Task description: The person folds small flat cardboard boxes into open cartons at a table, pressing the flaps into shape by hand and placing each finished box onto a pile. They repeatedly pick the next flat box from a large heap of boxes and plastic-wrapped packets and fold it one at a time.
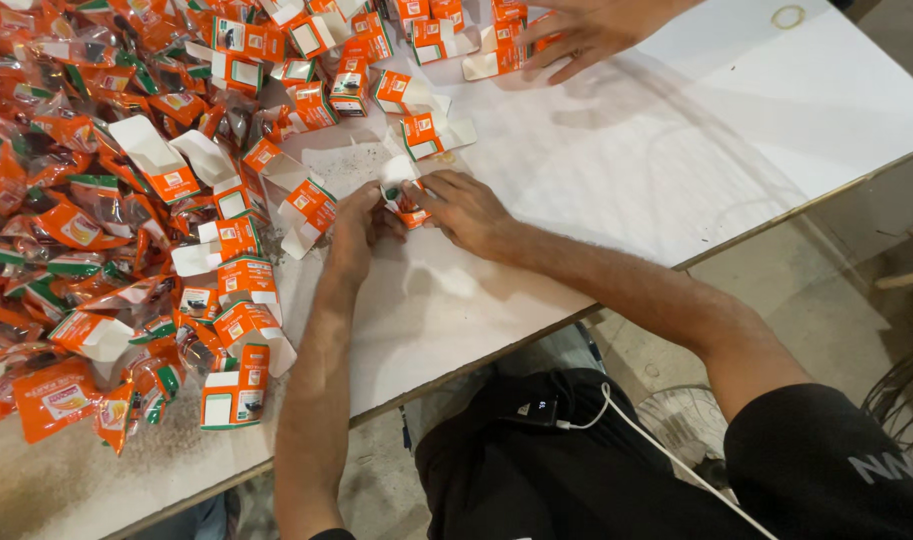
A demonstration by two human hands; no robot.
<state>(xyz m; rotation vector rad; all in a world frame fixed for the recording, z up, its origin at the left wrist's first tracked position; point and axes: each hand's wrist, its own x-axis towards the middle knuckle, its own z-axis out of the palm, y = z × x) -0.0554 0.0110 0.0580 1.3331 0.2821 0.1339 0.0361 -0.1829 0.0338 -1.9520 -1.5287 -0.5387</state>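
White bench point(676, 150) spans view. Heap of orange sachets and open cartons point(126, 200) covers its left half. Another person's hand point(586, 35) rests at far edge on cartons. Left hand point(356, 225) and right hand point(466, 210) meet at bench middle, both grips pinched narrow on one small orange carton point(404, 205). Carton lies between fingertips, equally near both hands; long axis unclear.

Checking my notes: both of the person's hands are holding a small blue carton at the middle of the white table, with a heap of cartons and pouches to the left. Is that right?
Not quite: the head view shows the small carton between the left hand and right hand is orange and white, not blue. The white table and the heap of cartons and pouches on the left are as stated.
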